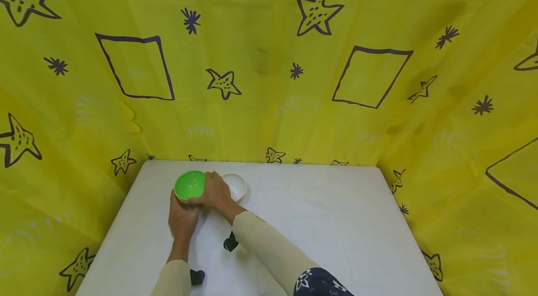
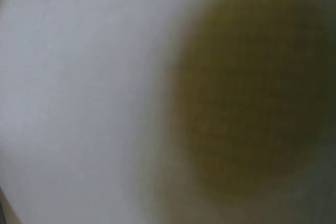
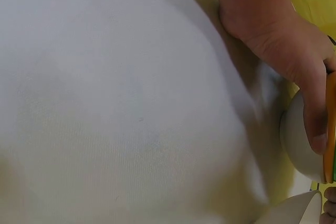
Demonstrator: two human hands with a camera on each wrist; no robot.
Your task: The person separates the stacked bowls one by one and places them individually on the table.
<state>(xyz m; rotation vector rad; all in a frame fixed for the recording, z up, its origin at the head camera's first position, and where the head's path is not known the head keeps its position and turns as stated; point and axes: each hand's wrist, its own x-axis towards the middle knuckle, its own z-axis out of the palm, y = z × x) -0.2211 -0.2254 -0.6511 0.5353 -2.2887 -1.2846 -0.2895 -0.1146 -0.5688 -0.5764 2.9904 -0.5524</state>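
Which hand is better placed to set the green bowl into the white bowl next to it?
Probably the right hand. It holds the green bowl on the side that faces the white bowl. The left hand supports the bowl from the near side, farther from the white bowl.

— What did I have on my arms?
— Long cream sleeves (image 1: pixel 269 244), a black wrist-camera mount (image 1: pixel 230 243) under each, and dark navy fabric with white stars (image 1: pixel 319 283) at the right elbow.

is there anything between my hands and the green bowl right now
Nothing visible. The left hand and right hand both already hold the green bowl, one on each side. The white bowl sits just right of it, behind the right hand.
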